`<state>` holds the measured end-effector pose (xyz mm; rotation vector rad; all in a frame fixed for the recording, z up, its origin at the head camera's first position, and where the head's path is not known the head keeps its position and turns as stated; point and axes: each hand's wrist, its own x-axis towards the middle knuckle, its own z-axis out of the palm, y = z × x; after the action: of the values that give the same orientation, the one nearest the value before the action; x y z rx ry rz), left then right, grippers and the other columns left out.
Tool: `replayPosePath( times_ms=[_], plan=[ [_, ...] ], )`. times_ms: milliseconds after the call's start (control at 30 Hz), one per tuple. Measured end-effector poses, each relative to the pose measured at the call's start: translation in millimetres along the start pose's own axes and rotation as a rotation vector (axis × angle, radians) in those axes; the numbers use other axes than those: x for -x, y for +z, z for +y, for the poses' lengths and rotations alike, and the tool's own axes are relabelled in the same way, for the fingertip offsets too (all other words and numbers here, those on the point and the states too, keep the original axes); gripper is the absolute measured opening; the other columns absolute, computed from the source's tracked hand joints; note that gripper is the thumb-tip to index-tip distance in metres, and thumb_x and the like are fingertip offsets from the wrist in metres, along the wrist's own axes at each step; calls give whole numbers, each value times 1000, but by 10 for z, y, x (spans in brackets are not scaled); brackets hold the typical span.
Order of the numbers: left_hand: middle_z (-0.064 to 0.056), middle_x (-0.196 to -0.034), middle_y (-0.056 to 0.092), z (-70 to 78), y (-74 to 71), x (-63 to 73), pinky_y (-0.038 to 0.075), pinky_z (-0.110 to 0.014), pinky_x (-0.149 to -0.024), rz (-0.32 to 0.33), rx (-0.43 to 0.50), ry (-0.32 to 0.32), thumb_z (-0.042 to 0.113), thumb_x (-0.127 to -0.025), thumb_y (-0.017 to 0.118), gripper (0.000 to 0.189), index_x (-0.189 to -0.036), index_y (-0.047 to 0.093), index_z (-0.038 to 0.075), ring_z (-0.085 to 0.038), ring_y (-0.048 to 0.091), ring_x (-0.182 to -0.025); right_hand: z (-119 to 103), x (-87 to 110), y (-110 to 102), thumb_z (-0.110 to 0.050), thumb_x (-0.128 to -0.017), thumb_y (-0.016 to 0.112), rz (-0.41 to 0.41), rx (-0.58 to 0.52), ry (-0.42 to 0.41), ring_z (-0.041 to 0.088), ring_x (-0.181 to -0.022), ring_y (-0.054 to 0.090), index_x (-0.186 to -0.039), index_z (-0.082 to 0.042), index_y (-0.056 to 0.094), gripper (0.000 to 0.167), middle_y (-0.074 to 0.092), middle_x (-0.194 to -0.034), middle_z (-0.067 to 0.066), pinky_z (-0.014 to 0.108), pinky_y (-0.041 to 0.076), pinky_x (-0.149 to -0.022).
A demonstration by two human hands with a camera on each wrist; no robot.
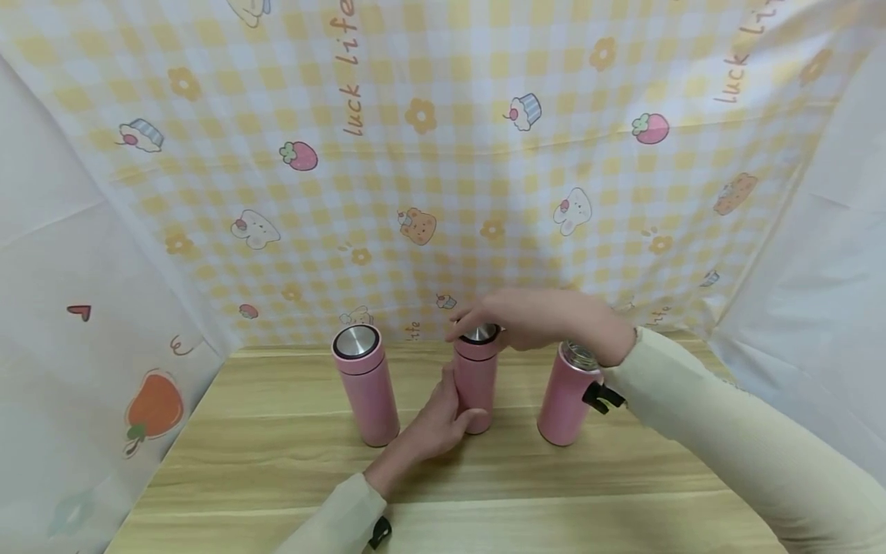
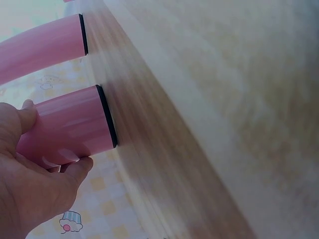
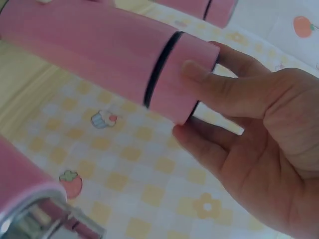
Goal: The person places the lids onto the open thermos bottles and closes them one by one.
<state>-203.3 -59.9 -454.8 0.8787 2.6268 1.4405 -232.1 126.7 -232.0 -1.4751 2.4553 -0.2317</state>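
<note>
A pink thermos [image 1: 477, 385] with a silver-topped lid stands upright on the table between two others. My left hand [image 1: 436, 419] grips its lower body, thumb on one side and fingers on the other, as the left wrist view also shows. Around the pink lid [image 3: 182, 79], my right hand [image 3: 259, 109] curls its thumb and fingertips from above. A dark ring marks the seam between lid and body. To the right, partly behind my right wrist, stands a pink thermos [image 1: 564, 404] without its lid, its metal mouth [image 1: 578, 355] bare.
On the left stands another pink thermos [image 1: 367, 392] with its lid on. The wooden table [image 1: 484, 492] runs back to a yellow checked cloth [image 1: 457, 185]. White cloth walls [image 1: 104, 369] hang at both sides.
</note>
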Motion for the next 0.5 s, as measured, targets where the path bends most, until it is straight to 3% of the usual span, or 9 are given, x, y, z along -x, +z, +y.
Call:
replayPosePath(
  times_ms=[500],
  plan=[
    [-19, -146, 38, 3, -13, 10, 36, -47, -110, -4, 5, -17, 23, -100, 67, 75, -149, 13, 4, -26, 43, -133, -26, -33, 46, 12, -86, 74, 29, 24, 13, 17, -125, 54, -142, -16, 61, 64, 54, -145, 4, 30, 51, -91]
  ],
)
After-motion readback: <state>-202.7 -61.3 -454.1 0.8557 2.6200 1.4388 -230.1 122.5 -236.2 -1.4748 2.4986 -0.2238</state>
